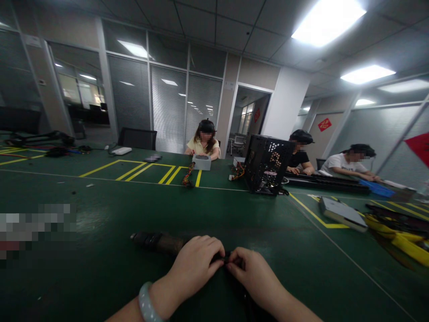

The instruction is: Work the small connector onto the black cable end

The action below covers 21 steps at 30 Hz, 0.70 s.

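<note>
My left hand (197,259), with a pale spotted bangle (147,302) at its wrist, pinches a small dark piece (225,258) between thumb and fingers. From the right, my right hand (250,268) pinches the same piece, the fingertips of both hands nearly touching. The piece is too small and dark to name. Beyond my left hand lies a dark cylindrical tool (157,241), its narrow tip pointing left and its other end hidden by the hand. Something dark and thin runs below my right hand, mostly covered by it.
On the green table (110,268) a black computer case (268,164) stands upright ahead. A flat silver box (342,212) and a yellow-and-black bag (398,232) lie at right. Across the table a person handles a grey power supply (201,162); two more people sit at right near a blue tray (377,188).
</note>
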Motion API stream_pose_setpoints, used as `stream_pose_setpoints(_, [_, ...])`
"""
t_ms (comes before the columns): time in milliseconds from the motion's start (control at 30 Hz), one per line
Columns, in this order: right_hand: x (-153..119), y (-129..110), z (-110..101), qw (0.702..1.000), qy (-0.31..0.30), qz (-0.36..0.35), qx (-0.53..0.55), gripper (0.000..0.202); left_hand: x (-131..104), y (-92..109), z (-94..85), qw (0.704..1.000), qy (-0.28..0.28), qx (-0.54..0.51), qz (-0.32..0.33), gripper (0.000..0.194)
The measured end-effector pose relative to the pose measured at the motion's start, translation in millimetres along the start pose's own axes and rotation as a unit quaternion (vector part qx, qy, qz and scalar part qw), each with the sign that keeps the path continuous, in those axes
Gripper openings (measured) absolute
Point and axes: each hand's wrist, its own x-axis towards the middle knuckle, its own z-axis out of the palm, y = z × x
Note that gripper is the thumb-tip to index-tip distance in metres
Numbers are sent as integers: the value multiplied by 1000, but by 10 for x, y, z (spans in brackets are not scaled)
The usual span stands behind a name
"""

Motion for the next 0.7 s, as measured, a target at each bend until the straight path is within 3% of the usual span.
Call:
stream_pose_setpoints(233, [11, 69, 33, 1000, 10, -7, -17, 8, -4, -17, 16, 1000, -5, -4, 21, 11])
stream_pose_setpoints(467, [13, 37, 13, 1000, 4, -2, -15, 7, -7, 6, -1, 1000, 5, -10, -6, 21])
stream_pose_setpoints(700, [-1, -16, -11, 1000, 3, 0, -17, 8, 5, 16, 11, 1000, 0, 7, -5, 8])
